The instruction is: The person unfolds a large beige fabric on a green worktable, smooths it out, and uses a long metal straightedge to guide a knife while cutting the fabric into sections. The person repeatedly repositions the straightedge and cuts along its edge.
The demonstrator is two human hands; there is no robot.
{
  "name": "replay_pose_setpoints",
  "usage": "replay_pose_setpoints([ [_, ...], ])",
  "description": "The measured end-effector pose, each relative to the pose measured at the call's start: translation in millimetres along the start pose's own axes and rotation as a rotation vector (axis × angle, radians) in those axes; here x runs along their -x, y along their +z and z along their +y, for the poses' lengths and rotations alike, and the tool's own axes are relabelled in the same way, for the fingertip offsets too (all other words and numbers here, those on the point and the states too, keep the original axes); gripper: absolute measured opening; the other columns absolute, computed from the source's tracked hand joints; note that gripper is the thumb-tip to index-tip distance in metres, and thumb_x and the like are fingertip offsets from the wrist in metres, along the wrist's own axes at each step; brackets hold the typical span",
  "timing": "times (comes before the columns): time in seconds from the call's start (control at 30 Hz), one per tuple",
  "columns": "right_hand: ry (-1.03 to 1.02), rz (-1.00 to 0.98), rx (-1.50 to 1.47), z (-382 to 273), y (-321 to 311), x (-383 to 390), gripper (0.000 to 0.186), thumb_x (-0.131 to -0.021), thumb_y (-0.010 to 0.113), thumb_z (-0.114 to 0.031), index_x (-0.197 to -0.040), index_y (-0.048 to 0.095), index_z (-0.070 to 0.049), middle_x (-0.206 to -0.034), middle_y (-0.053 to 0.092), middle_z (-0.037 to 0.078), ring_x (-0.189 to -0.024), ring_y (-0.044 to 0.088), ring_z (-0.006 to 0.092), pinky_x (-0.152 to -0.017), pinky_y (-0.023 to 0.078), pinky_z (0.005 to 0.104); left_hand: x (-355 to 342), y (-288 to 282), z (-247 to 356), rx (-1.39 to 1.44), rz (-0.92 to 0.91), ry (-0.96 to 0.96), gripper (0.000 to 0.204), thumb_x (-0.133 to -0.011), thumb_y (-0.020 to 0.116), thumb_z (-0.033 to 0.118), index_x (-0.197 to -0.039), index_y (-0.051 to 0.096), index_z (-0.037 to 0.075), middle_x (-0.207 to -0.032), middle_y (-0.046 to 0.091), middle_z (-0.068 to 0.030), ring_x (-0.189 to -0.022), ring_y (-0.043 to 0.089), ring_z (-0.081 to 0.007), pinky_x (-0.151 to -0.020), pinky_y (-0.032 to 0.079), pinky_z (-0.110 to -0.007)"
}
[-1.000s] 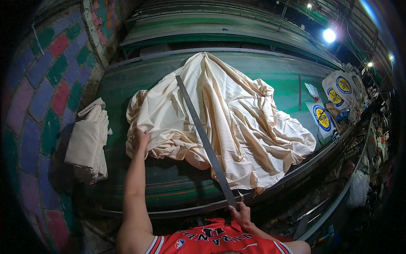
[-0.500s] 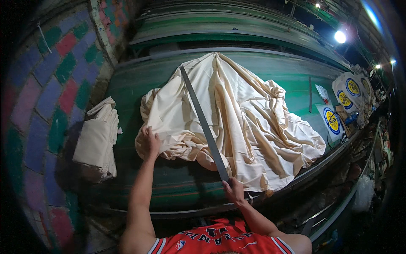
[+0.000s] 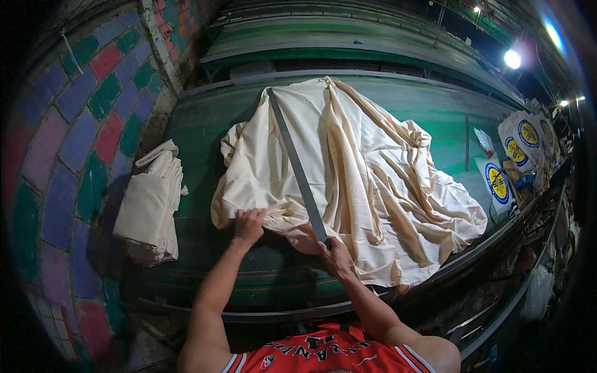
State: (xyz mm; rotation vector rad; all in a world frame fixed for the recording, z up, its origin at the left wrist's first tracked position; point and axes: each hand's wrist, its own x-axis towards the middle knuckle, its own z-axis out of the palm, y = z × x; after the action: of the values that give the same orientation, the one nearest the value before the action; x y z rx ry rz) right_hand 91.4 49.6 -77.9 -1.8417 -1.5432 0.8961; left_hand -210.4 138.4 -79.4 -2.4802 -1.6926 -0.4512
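A large cream cloth (image 3: 298,155) lies in loose folds over the green table (image 3: 211,261). Across its left part runs a long grey metal straightedge (image 3: 291,152), slanting from the far edge of the cloth down to its near edge. My right hand (image 3: 336,256) grips the near end of this strip. At the cloth's near left edge, my left hand (image 3: 250,227) has its fingers curled onto the fabric, which bunches beside it.
A stack of folded cream cloth (image 3: 149,208) sits at the table's left, by a painted block wall (image 3: 87,168). Printed white sheets (image 3: 496,183), a thin dark strip (image 3: 467,143) and clutter lie at the right. Another long green table (image 3: 348,53) stands beyond.
My left hand has moved right along the cloth's near edge and gathered fabric there. My right hand has shifted away from me with the straightedge. The view has turned slightly.
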Motion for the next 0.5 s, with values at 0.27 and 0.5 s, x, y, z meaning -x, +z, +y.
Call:
replay_pose_setpoints([
  [0.27, -0.033, 0.024, -0.044, -3.2, 36.3, -44.3, 0.037, -0.094, 0.066, -0.033, -0.092, 0.065, 0.003, -0.073, 0.068, 0.016, -0.061, 0.067, 0.0241, -0.059, 0.052, 0.0391, -6.8, -49.7, -35.5, -0.121, 0.161, -0.034, 0.007, -0.069, 0.065, 0.011, -0.073, 0.067, 0.007, -0.084, 0.064, -0.0112, -0.093, 0.062, -0.0290, -0.086, 0.039, -0.044],
  [0.5, 0.073, -0.074, -0.173, -2.3, 40.2, -41.4, 0.040, -0.093, 0.066, -0.036, -0.096, 0.065, 0.004, -0.078, 0.069, 0.020, -0.073, 0.068, 0.0323, -0.068, 0.052, 0.0431, 95.3, -24.5, -57.4, -0.169, -1.078, -0.531, 0.030, -0.073, 0.070, 0.023, -0.098, 0.078, 0.010, -0.115, 0.071, -0.0150, -0.115, 0.064, -0.0294, -0.100, 0.047, -0.043],
])
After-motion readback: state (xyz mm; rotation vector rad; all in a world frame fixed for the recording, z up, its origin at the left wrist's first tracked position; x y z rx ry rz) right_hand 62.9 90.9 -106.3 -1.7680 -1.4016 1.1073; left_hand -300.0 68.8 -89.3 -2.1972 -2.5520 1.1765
